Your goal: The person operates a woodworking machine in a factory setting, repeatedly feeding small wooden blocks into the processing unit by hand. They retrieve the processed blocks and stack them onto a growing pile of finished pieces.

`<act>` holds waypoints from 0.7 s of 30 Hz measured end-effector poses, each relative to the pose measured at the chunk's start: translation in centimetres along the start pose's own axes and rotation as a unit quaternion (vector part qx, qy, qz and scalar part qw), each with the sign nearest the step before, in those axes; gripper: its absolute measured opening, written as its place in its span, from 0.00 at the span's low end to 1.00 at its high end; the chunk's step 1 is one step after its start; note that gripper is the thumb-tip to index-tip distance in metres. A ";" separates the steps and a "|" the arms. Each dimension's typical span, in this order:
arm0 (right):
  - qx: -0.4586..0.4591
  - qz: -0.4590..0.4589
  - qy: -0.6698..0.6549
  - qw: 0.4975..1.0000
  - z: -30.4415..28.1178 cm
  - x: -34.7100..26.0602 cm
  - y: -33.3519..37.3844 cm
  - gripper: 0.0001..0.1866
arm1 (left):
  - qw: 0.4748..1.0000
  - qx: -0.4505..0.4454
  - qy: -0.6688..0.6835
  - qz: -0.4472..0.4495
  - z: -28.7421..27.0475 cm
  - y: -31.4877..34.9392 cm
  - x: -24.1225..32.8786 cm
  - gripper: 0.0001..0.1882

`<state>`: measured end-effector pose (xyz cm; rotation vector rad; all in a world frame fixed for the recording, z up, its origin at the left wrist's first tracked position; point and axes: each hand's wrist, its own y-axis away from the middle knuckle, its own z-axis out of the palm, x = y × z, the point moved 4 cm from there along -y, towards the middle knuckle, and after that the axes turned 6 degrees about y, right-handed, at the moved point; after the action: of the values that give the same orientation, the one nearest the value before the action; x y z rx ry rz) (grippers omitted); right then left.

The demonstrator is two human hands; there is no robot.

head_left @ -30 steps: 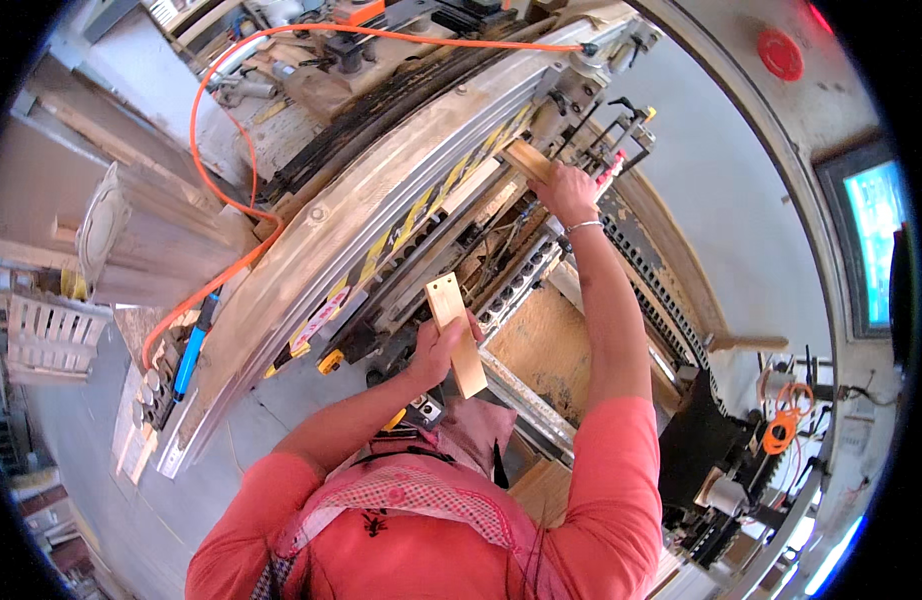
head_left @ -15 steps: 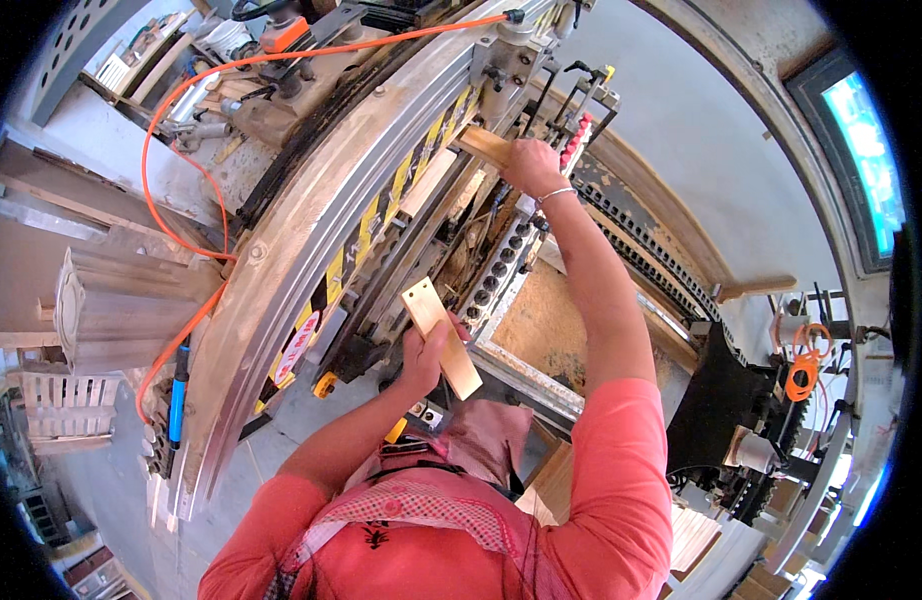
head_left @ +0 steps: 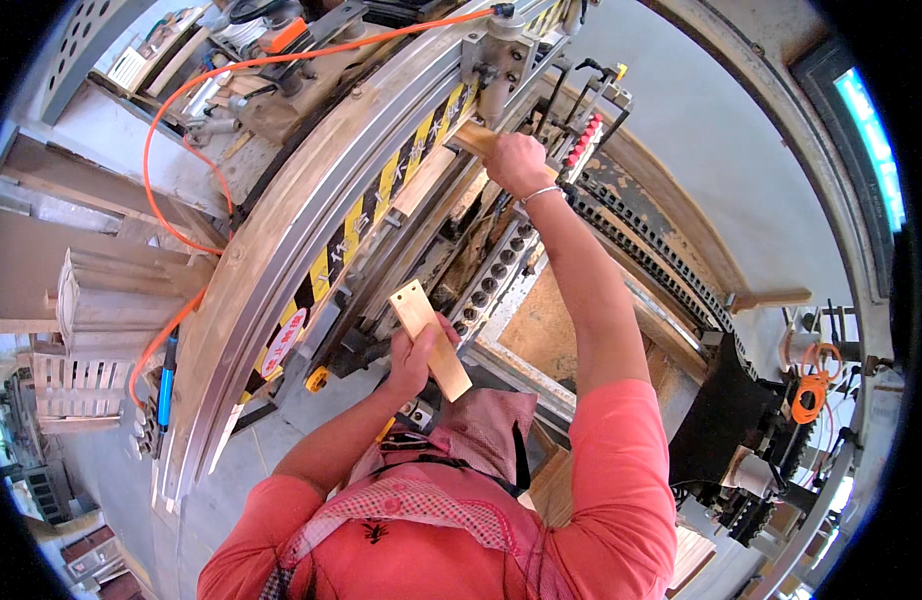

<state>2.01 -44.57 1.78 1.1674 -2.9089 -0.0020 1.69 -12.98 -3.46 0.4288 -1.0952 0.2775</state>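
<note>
In front of my body, my left hand [head_left: 413, 360] grips a light wooden slat [head_left: 433, 342] with two small holes near its upper end. My right arm reaches far forward. At its end, my right hand [head_left: 518, 163] is closed round a second wooden piece [head_left: 475, 138], whose left end sticks out beside the machine's striped beam. The fingertips of that hand are hidden from view. A pale wooden strip [head_left: 424, 182] lies along the machine, below and left of the right hand.
The machine's long metal rail [head_left: 311, 190] carries a yellow-black striped band [head_left: 381, 205]. A row of black round fittings [head_left: 498, 271] runs beside a dusty board [head_left: 541, 320]. An orange hose [head_left: 149, 150] loops at the left. A lit screen [head_left: 869, 150] stands at the far right.
My right hand has shifted slightly left with its wooden piece. The left hand and its slat have moved a little left. The whole view has turned slightly.
</note>
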 end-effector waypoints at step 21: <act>-0.001 -0.018 0.020 1.000 -0.2 -0.5 0.6 0.21 | 0.999 0.000 0.047 -0.016 -0.1 -0.2 0.2 0.18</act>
<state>1.96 -43.86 1.95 1.2053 -2.8526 0.0175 1.96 -13.06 -3.35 0.4292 -0.9951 0.2674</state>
